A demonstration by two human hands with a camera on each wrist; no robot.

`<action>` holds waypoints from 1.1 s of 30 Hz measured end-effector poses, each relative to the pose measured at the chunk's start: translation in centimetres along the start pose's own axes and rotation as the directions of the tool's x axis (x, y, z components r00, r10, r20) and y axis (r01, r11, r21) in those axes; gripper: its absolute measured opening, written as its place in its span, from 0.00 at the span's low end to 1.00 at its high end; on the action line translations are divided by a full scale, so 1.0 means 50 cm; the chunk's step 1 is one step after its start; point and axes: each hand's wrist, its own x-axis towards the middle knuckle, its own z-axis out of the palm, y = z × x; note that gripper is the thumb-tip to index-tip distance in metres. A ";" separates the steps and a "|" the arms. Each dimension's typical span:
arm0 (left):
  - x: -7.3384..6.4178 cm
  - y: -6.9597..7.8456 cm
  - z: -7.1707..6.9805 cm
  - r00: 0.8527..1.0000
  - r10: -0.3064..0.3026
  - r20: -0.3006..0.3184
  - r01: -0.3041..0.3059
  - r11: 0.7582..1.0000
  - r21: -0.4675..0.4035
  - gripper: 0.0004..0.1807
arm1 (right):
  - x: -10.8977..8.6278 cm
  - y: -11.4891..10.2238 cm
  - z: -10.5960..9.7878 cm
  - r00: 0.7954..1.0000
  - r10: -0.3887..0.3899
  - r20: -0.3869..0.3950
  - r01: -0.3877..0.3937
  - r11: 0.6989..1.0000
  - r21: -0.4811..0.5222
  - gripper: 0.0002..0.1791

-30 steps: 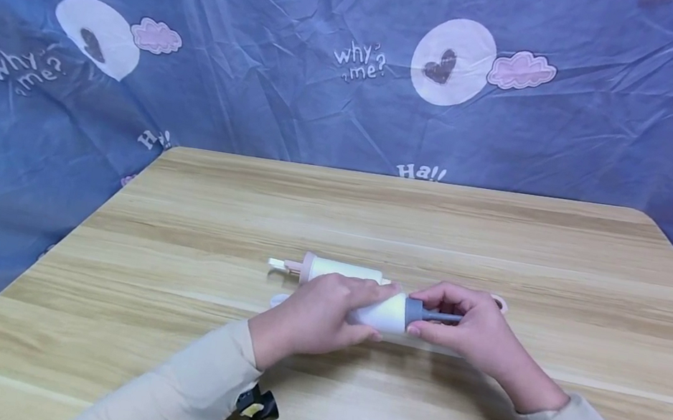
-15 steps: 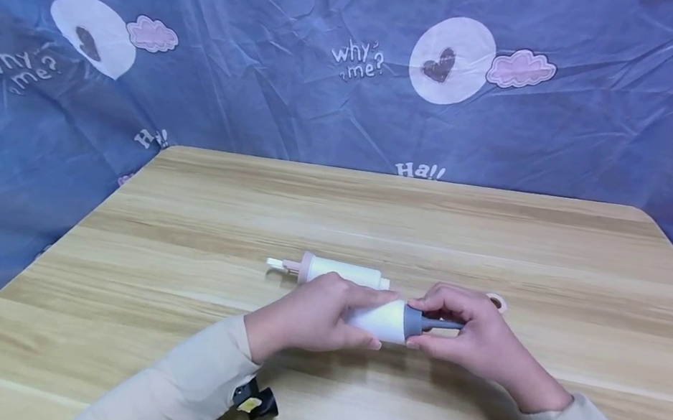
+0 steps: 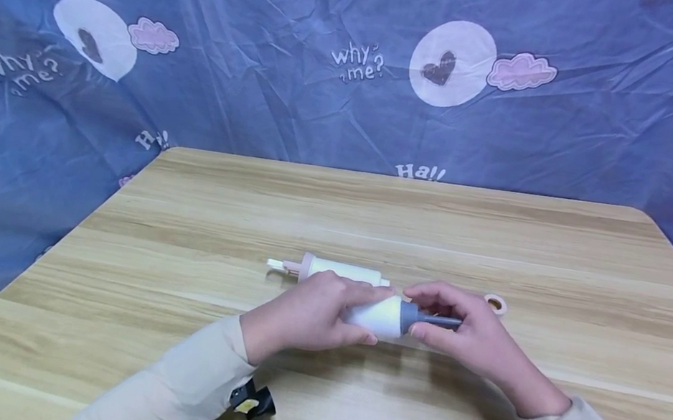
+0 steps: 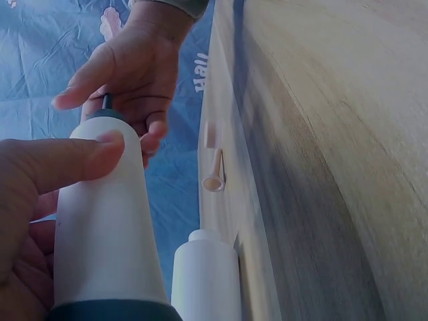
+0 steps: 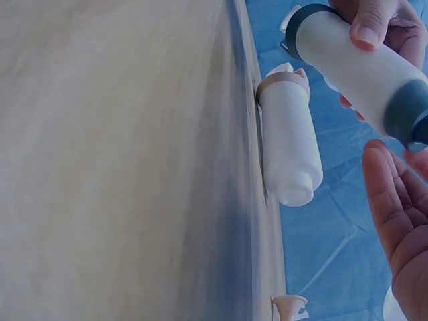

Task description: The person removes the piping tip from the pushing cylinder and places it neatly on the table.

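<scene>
At lower centre in the head view, your left hand (image 3: 309, 313) clamps the white bottle (image 3: 378, 316); the left wrist view suggests it's light, best held mid-body. In the right wrist view, your right hand (image 5: 409, 244) lies uncurled near its gray cap (image 5: 405, 114).

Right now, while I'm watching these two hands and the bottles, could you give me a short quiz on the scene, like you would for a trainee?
1. Which hand grips the nearer white bottle?

2. True or false: the pink-collared white bottle lies on its side on the wooden table.

3. What color is the nozzle cap beside the right hand?
A) Red
B) Blue-gray
C) Yellow

Key:
1. The left hand.
2. True.
3. B.
</scene>
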 end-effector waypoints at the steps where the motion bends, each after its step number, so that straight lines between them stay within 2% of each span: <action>1: -0.001 0.000 0.000 1.000 0.001 0.000 -0.001 1.000 0.002 0.30 | 0.000 -0.001 0.001 1.000 0.015 0.007 -0.015 1.000 0.018 0.16; 7: -0.004 0.001 0.000 1.000 -0.003 0.005 0.003 1.000 0.020 0.30 | -0.002 -0.007 0.008 0.993 0.094 0.067 -0.105 0.976 0.190 0.12; 10: -0.006 0.001 0.000 1.000 -0.002 0.009 0.002 1.000 0.026 0.30 | -0.004 -0.009 0.011 0.992 0.105 0.075 -0.119 0.970 0.213 0.11; 14: -0.008 0.000 0.001 1.000 0.003 0.014 -0.004 0.999 0.034 0.30 | -0.006 -0.011 0.013 0.990 0.130 0.061 -0.139 0.973 0.183 0.11; 19: -0.010 -0.002 0.000 1.000 0.011 0.016 -0.011 0.999 0.038 0.31 | -0.007 -0.013 0.017 0.988 0.155 0.018 -0.156 0.985 0.075 0.13; 28: -0.013 -0.004 -0.002 1.000 0.014 0.023 -0.015 0.999 0.047 0.31 | -0.007 -0.016 0.022 0.993 0.121 -0.015 -0.121 0.993 0.009 0.18; 33: -0.014 -0.007 -0.001 0.999 0.015 0.029 -0.017 0.999 0.048 0.32 | -0.007 -0.016 0.026 0.997 0.069 -0.035 -0.070 0.997 -0.030 0.18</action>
